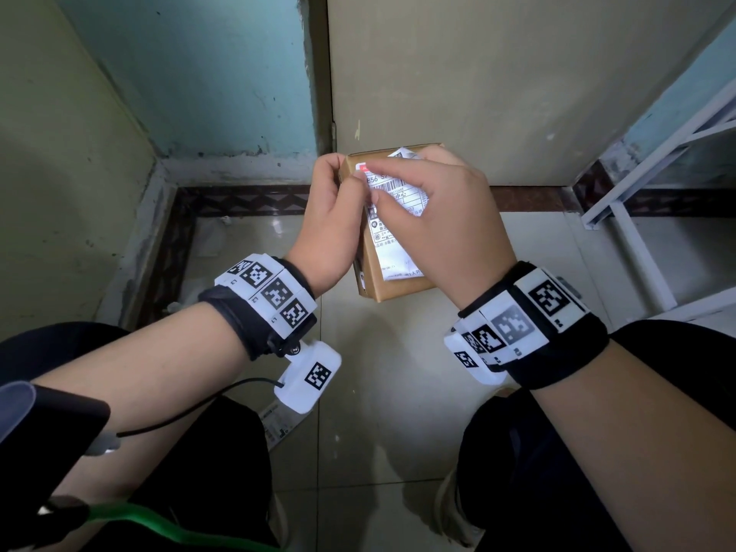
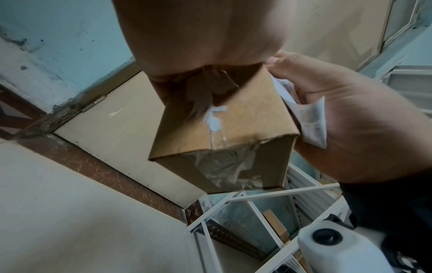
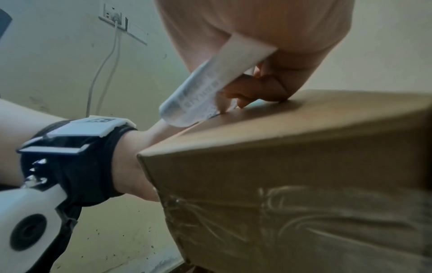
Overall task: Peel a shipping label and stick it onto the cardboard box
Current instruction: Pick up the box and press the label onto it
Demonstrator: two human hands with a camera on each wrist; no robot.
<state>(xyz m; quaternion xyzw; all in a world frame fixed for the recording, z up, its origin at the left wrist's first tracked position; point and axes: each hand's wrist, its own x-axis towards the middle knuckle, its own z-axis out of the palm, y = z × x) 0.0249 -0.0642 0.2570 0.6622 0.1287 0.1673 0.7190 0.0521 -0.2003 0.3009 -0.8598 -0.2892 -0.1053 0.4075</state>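
Observation:
A brown cardboard box (image 1: 382, 286) is held up above the floor. My left hand (image 1: 330, 217) grips its left edge, fingers curled around the side. A white printed shipping label (image 1: 392, 253) lies along the box's top face. My right hand (image 1: 446, 217) covers its upper part and pinches the label's top left corner between thumb and forefinger. In the right wrist view the label (image 3: 198, 97) curls up off the box (image 3: 292, 147) under my fingers. The left wrist view shows a loose label edge (image 2: 313, 118) against my right palm, beside the box (image 2: 210, 133).
A white metal rack (image 1: 645, 185) stands at the right. A beige door (image 1: 478, 73) and a blue wall corner lie straight ahead. Glossy floor tiles (image 1: 378, 372) are below, with a paper sheet (image 1: 275, 424) by my left knee.

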